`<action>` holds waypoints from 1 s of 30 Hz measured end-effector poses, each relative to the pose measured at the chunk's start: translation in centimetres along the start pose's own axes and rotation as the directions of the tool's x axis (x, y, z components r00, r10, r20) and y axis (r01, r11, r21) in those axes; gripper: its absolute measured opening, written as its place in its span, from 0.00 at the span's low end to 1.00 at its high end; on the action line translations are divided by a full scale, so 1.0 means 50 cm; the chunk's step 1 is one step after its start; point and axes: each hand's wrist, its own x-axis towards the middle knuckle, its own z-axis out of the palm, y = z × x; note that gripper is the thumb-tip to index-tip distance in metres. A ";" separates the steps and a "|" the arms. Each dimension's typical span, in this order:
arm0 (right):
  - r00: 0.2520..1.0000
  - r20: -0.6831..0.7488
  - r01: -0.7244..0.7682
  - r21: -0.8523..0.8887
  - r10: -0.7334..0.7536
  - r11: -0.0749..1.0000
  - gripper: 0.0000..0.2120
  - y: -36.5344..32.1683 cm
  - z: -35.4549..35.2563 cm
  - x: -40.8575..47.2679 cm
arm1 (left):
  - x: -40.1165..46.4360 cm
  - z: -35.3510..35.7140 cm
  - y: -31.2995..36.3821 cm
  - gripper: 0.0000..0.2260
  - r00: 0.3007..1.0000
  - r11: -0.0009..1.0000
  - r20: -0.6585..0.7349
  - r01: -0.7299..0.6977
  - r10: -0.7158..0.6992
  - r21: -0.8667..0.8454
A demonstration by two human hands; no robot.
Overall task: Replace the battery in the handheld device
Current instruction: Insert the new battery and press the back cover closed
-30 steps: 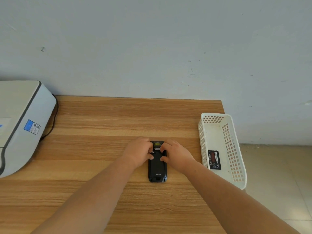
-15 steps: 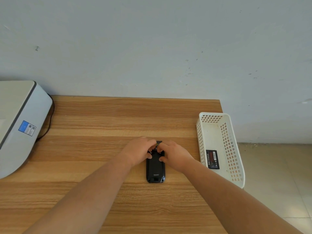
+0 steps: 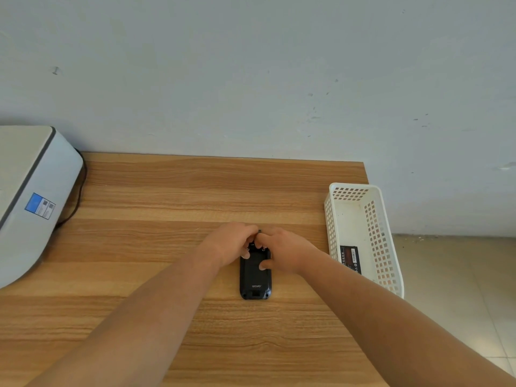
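Black and face down, the handheld device lies flat on the wooden bench, about midway along its width and nearer the right edge than the left, its "urovo" back cover turned up. Both hands meet over its far end. The left hand curls over the top left corner, fingertips pressed on the casing. The right hand covers the top right corner, its thumb resting on the back cover; both hands are closed onto the device rather than spread apart. A white perforated basket sits at the bench's right edge, overhanging it, with a black battery lying inside on its floor. A white and grey machine with a blue label occupies the left edge.
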 end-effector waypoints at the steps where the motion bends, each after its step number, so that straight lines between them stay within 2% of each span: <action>1: 1.000 0.010 0.000 -0.010 0.000 1.000 0.21 0.000 0.000 0.002 | 0.001 -0.001 0.001 0.12 1.000 1.000 0.005 0.001 -0.001 0.000; 6: 0.999 -0.001 -0.038 0.012 0.038 0.999 0.21 -0.004 0.005 0.005 | 0.001 -0.002 0.001 0.13 1.000 1.000 0.003 0.005 -0.005 -0.002; 13: 0.984 -0.032 -0.164 0.205 0.174 0.965 0.23 -0.006 0.018 -0.005 | -0.005 -0.002 0.000 0.12 1.000 1.000 -0.012 -0.018 0.018 0.008; 18: 0.979 -0.070 -0.164 0.297 0.193 0.940 0.22 -0.005 0.023 -0.013 | -0.018 0.008 -0.010 0.10 0.997 1.000 -0.081 -0.013 0.010 -0.027; 24: 0.980 -0.075 -0.155 0.278 0.182 0.948 0.21 -0.005 0.023 -0.012 | -0.020 0.010 -0.007 0.11 0.996 0.999 -0.078 -0.030 0.031 0.014; 30: 0.980 -0.046 -0.177 0.243 0.194 0.954 0.21 -0.006 0.021 -0.001 | -0.004 0.002 0.004 0.14 1.000 1.000 -0.010 -0.011 0.011 0.012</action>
